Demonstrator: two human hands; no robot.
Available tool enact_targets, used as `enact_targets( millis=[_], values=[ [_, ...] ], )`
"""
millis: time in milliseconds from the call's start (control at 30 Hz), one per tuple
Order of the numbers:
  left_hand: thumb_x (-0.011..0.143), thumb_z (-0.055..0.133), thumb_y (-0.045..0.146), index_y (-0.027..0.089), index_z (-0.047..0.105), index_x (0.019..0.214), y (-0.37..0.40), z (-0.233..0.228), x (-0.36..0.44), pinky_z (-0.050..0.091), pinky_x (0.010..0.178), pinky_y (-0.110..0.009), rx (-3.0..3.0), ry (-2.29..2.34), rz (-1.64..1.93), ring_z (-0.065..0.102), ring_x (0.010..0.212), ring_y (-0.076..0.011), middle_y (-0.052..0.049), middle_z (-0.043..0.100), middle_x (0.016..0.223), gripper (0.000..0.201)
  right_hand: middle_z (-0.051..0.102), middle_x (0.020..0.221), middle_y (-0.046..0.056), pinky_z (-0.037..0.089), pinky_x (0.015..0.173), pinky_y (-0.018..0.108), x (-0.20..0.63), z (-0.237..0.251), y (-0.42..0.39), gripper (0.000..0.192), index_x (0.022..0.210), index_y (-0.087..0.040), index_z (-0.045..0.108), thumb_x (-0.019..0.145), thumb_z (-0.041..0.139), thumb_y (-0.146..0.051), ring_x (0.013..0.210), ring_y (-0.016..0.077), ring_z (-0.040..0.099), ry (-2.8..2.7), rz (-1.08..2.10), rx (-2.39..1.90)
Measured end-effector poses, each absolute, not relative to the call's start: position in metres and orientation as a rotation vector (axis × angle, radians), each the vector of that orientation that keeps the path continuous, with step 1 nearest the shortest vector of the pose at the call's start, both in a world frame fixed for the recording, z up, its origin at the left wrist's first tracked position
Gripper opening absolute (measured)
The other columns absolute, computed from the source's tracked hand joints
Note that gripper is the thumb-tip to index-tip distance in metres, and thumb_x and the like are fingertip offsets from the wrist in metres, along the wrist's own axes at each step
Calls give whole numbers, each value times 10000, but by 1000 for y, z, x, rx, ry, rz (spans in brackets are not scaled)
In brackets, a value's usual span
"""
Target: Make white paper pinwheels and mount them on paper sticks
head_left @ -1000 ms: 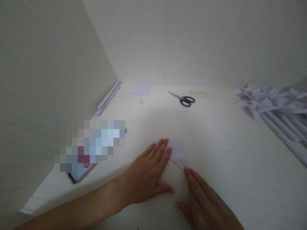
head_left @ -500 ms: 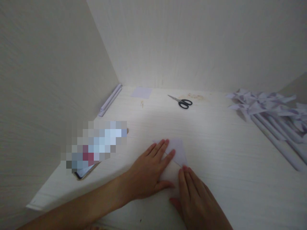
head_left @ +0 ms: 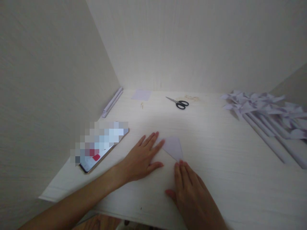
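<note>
Two bare hands [head_left: 144, 158], unsleeved forearms, no rings, watch or gloves.

Seen from a single head-worn camera, looking forward and down across a pale desk [head_left: 216, 153] toward its far corner, close above the near edge; scissors [head_left: 178, 103] near the far edge, paper pinwheels [head_left: 259, 105] along the right edge.
</note>
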State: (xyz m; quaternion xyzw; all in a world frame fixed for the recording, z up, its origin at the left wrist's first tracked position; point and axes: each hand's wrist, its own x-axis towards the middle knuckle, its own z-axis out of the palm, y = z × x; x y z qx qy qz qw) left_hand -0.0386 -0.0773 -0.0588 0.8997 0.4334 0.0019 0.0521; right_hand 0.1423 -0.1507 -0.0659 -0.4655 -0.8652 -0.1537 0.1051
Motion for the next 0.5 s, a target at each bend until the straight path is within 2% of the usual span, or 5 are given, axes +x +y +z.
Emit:
enact_targets(
  millis=[133, 267, 367, 433, 500],
  values=[
    [783, 285, 538, 314, 178, 1306, -84, -57, -35, 189, 976, -493, 2745, 1274, 42, 64, 1277, -297, -131, 24, 1413, 579, 566, 1022, 286, 509, 731, 382, 139, -66, -154, 494, 981, 62, 576, 742, 530, -368, 922, 325, 570, -2522, -415, -1461],
    [746, 294, 589, 193, 217, 1310, -96, -60, -23, 177, 973, -520, 2716, 1402, 106, 53, 1270, -329, -196, 60, 1396, 693, 547, 1059, 282, 480, 779, 408, 140, -66, -150, 507, 1013, 65, 558, 747, 527, -366, 970, 325, 545, -2482, -360, -1596],
    [768, 275, 565, 35, 228, 1290, -101, -62, -13, 158, 1010, -461, 2728, 1336, 90, 58, 1279, -286, -240, 142, 1369, 745, 536, 1081, 279, 465, 801, 419, 140, -65, -145, 503, 1044, 67, 539, 750, 531, -340, 1010, 327, 518, -2458, -315, -1663],
    [794, 290, 510, 39, 225, 1291, -102, -61, -10, 188, 1010, -426, 2717, 1258, 82, 68, 1279, -276, -238, 146, 1369, 688, 522, 1105, 275, 457, 814, 418, 140, -66, -144, 499, 1070, 57, 525, 759, 519, -334, 1044, 326, 493, -2446, -301, -1669],
    [809, 313, 455, 144, 225, 1304, -102, -60, -9, 207, 997, -439, 2710, 1205, 110, 67, 1277, -285, -204, 110, 1388, 591, 510, 1124, 272, 449, 827, 417, 139, -68, -145, 513, 1097, 54, 505, 780, 483, -348, 1071, 324, 470, -2444, -306, -1644]
  ],
)
